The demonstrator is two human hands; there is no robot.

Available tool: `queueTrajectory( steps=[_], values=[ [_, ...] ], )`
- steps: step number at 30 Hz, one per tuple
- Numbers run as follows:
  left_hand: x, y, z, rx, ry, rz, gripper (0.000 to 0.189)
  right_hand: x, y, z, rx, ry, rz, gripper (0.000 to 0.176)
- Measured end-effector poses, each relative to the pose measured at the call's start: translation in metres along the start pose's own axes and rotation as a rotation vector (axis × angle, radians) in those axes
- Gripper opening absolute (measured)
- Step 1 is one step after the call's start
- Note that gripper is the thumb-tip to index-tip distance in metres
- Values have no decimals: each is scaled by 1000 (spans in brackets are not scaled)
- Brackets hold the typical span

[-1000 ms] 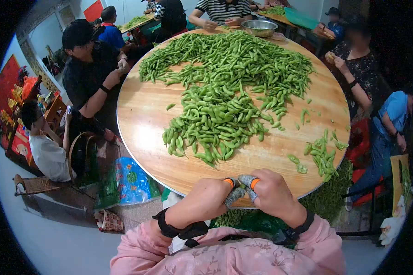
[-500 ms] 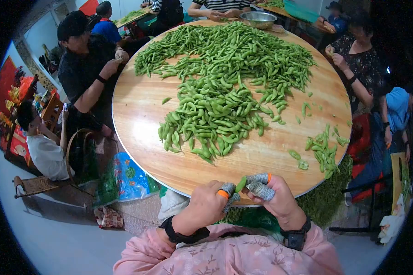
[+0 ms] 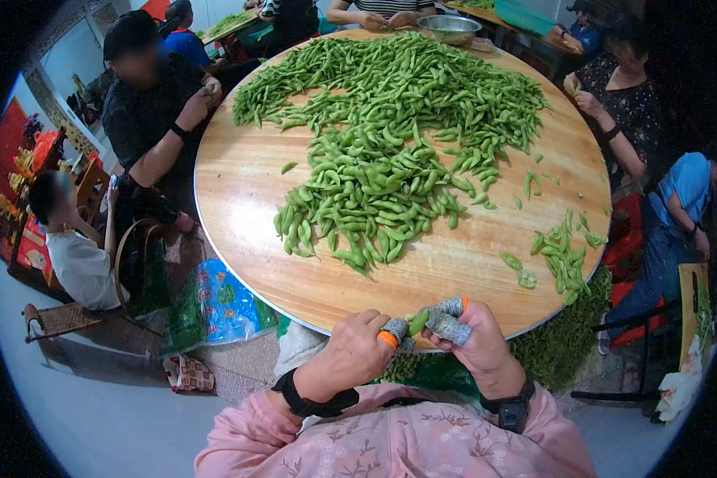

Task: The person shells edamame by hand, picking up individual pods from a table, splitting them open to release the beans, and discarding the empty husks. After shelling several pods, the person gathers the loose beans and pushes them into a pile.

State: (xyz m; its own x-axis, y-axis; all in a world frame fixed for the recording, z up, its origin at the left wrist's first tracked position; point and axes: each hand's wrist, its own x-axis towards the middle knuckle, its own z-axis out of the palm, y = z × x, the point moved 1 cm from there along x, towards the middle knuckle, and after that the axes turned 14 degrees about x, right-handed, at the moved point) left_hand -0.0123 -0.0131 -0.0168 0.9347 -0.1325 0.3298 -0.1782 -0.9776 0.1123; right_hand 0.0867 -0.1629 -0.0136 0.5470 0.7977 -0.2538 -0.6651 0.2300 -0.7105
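At the near rim of the round wooden table (image 3: pixel 486 299), one green soybean pod (image 3: pixel 417 323) is pinched between my two hands. My left hand (image 3: pixel 358 350) is closed on the pod's left end, with grey finger covers and an orange band on its fingers. On the pod's other end, my right hand (image 3: pixel 474 338) grips with grey-covered thumb and forefinger. A large pile of soybean pods (image 3: pixel 374 191) spreads over the table from the centre to the far side. A smaller group of pods (image 3: pixel 564 259) lies at the right, near the rim.
Several people sit around the table, including a person in black (image 3: pixel 155 119) at the left and one in a dark patterned top (image 3: pixel 629 103) at the right. A metal bowl (image 3: pixel 449 29) stands at the far rim. Greenery (image 3: pixel 562 350) fills the space below the table's right edge.
Both hands stay closed on the pod, which has tilted slightly and shifted a little. The person in blue at the right has moved an arm.
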Motion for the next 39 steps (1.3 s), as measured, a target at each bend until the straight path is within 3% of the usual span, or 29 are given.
queueTrajectory(
  steps=[6,12,14,17,18,20,24,26,27,29,30,32,33,35,36,38,39],
  values=[
    [-1,5,0,-221,40,-73,26,0,2,2,-64,-4,-26,11],
    [-3,9,7,-661,42,-237,7,6,14,-5,-7,-62,-110,8],
    [-2,9,6,-848,18,-341,8,8,17,-5,-59,-38,-207,20],
    [-4,8,14,-952,33,-364,8,10,19,-6,-54,-15,-232,20],
    [-3,9,14,-952,36,-363,8,9,14,-5,-56,-17,-234,20],
    [-1,11,11,-443,99,-246,9,6,4,-3,-10,-71,-14,12],
    [4,11,9,-391,180,-218,9,8,4,-5,29,-96,36,13],
    [5,11,6,-742,115,-381,12,8,3,0,-168,-51,-64,13],
    [4,9,8,-741,117,-383,12,9,4,1,-169,-53,-62,13],
    [2,3,17,-977,109,-398,18,11,4,1,-382,-112,-278,12],
    [0,2,23,-977,109,-398,18,12,3,0,-382,-112,-278,12],
    [-5,1,35,-1371,29,-558,23,13,-4,-2,-663,-270,-461,14],
    [-3,1,29,-1371,30,-557,23,13,-7,-2,-664,-270,-461,14],
    [2,2,16,-1566,-158,-732,25,12,-11,0,-840,-270,-565,14],
    [2,2,16,-1566,-157,-730,25,12,-11,0,-841,-270,-567,14],
    [5,2,20,-1504,-189,-747,22,11,-9,-2,-623,-132,-306,14],
    [7,3,19,-1503,-189,-740,22,11,-7,-4,-625,-130,-312,14]
  ],
)
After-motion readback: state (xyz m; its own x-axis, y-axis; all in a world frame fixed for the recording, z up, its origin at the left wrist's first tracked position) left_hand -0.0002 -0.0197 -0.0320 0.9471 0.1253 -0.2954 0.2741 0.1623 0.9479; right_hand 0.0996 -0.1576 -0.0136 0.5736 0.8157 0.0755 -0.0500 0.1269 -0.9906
